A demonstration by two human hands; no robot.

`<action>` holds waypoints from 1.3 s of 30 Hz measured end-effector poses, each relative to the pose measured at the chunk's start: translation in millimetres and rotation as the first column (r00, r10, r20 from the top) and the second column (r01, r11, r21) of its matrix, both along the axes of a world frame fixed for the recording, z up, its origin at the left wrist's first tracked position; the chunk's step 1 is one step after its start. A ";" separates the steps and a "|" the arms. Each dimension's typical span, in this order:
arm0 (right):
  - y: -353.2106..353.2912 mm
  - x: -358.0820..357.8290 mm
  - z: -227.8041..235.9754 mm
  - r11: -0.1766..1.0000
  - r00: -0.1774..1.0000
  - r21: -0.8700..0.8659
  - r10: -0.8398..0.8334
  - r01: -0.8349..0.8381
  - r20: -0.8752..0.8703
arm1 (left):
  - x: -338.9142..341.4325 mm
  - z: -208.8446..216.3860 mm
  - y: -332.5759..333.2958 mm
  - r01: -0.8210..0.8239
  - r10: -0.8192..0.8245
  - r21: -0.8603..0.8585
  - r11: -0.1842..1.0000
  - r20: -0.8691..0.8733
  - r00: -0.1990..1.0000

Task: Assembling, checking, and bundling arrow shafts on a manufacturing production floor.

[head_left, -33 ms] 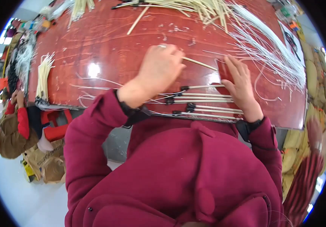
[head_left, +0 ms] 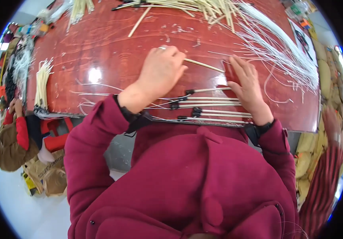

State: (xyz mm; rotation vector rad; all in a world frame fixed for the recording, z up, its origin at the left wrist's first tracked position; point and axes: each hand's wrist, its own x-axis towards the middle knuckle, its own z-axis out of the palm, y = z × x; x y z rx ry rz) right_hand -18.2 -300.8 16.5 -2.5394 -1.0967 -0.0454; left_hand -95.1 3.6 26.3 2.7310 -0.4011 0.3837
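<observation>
Pinching a thin pale stick (head_left: 203, 65) at its near end, the left hand (head_left: 161, 71) is resting knuckles-up on the red table (head_left: 100, 51), fingers curled so the grasp itself is mostly hidden. The stick is lying flat, its free end pointing toward the right hand (head_left: 247, 85). That hand is spread open and gripping nothing, its palm pressing down on the far ends of a row of sticks with black tips (head_left: 209, 106) that are lying side by side near the table's front edge.

Thin white threads (head_left: 100, 95) are trailing loose across the table just left of the row, and some are running under the left wrist. A sleeve or wrist dragging over them could likely pull the row out of line. The row is sitting close to the edge, so a push from the right palm could probably send a stick off the table. The pinched stick looks slender and could snap if it is bent against the table.

A heap of white strands (head_left: 283, 51) is lying just beyond the right hand, near enough to snag the fingers. A small bundle (head_left: 42, 85) is sitting well apart at the left edge.
</observation>
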 end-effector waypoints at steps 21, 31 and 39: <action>3.5 12.5 -6.4 0.993 0.996 0.072 0.090 -0.092 0.021 | 60.7 -26.8 -67.0 0.138 -0.138 -0.034 0.990 -0.007 0.990; 3.3 -6.9 -1.7 0.994 0.998 0.088 0.063 -0.063 0.007 | 63.5 -38.2 -76.4 0.213 -0.215 0.061 0.975 0.036 0.976; 13.0 5.1 -10.3 0.997 0.996 -0.044 0.072 -0.070 0.049 | 68.6 -30.4 -66.6 0.187 -0.187 -0.030 0.982 0.003 0.982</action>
